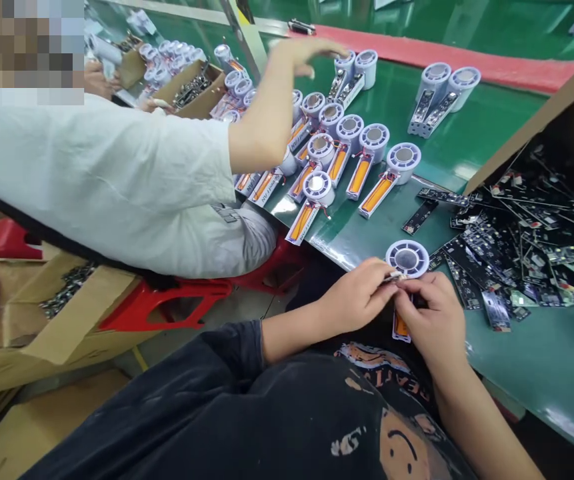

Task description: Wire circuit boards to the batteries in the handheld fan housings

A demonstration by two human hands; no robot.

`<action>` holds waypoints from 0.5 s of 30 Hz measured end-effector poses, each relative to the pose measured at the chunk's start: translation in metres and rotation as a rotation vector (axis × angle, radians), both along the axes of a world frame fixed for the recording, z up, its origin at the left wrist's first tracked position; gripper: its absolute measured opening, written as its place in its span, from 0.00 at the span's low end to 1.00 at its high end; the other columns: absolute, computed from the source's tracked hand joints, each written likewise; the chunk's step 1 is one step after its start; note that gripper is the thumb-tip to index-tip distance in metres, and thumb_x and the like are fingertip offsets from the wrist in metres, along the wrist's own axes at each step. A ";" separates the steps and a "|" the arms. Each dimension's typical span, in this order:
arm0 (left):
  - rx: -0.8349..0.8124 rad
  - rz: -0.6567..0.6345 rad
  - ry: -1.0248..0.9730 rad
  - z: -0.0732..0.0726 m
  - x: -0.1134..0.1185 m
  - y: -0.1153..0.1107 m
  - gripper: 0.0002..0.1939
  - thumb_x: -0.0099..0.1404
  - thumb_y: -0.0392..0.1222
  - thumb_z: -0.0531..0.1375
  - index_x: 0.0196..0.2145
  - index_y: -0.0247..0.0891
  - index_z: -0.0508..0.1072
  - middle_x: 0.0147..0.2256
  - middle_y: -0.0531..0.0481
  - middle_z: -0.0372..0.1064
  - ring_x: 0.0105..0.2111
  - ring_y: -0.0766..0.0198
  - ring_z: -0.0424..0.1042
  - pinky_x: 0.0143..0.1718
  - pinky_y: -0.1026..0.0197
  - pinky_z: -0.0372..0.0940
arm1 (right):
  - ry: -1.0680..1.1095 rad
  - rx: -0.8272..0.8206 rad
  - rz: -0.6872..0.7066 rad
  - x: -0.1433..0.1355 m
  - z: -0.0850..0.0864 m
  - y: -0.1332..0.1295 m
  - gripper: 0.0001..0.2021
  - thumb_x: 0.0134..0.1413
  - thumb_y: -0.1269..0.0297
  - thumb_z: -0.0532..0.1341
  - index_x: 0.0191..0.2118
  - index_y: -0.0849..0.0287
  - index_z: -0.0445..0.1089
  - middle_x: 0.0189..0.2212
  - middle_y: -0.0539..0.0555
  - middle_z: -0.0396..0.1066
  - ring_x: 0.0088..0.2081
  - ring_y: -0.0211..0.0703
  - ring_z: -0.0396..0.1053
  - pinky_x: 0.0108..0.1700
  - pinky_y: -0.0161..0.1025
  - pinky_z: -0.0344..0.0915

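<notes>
Right in front of me, at the table's edge, is a small handheld fan (407, 259) with a round pale head and an orange battery (401, 327) in its handle. Over its neck, my left hand (364, 297) is closed, pinching a small circuit board (391, 277) between thumb and fingers. My right hand (434, 313) is closed too, its thumb and fingertips meeting at the board's near end beside the fan's handle. What the right fingertips grip is hidden; fine wires there are too small to make out.
A heap of black circuit boards (511, 247) spills from a carton (531, 120) at right. Several open fans (374, 137) lie on the green table (541, 373). At left, a co-worker's arm (267, 127) reaches over them. A red stool (167, 303) stands below.
</notes>
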State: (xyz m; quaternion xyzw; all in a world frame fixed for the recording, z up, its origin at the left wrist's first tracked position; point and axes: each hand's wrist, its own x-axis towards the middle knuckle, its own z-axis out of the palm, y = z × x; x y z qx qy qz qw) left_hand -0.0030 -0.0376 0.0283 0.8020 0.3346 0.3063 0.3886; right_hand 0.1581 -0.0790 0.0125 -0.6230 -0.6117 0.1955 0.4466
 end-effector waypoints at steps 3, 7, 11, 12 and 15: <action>-0.119 0.040 0.108 -0.018 -0.001 0.003 0.12 0.73 0.43 0.50 0.42 0.35 0.69 0.39 0.42 0.71 0.42 0.56 0.71 0.47 0.51 0.69 | 0.009 0.016 -0.042 0.000 -0.002 -0.002 0.04 0.54 0.66 0.65 0.31 0.55 0.78 0.26 0.48 0.65 0.25 0.35 0.63 0.27 0.35 0.61; -0.279 -0.020 0.132 -0.010 -0.007 0.000 0.15 0.75 0.45 0.47 0.47 0.35 0.69 0.38 0.46 0.73 0.38 0.59 0.74 0.43 0.56 0.70 | -0.079 0.106 -0.056 -0.002 -0.003 -0.002 0.04 0.55 0.68 0.64 0.32 0.56 0.78 0.25 0.47 0.64 0.24 0.34 0.62 0.27 0.35 0.61; -0.418 -0.029 0.174 0.006 -0.011 -0.002 0.18 0.75 0.39 0.46 0.58 0.37 0.64 0.39 0.50 0.75 0.25 0.69 0.72 0.37 0.61 0.72 | -0.198 0.154 -0.062 -0.007 -0.004 -0.002 0.04 0.55 0.69 0.63 0.31 0.58 0.76 0.24 0.48 0.65 0.26 0.35 0.63 0.28 0.35 0.60; -0.387 -0.028 0.188 0.007 -0.012 -0.002 0.19 0.74 0.37 0.46 0.59 0.38 0.64 0.44 0.48 0.75 0.27 0.69 0.74 0.40 0.60 0.73 | -0.225 0.156 -0.067 -0.008 -0.005 -0.002 0.04 0.55 0.69 0.63 0.31 0.58 0.75 0.24 0.48 0.65 0.26 0.35 0.64 0.28 0.35 0.60; -0.194 -0.023 0.257 0.007 -0.014 -0.003 0.20 0.73 0.34 0.46 0.59 0.38 0.65 0.55 0.44 0.71 0.48 0.61 0.76 0.53 0.54 0.72 | -0.304 0.166 -0.080 -0.010 -0.006 -0.002 0.06 0.53 0.70 0.62 0.27 0.58 0.73 0.23 0.49 0.64 0.26 0.36 0.63 0.27 0.35 0.57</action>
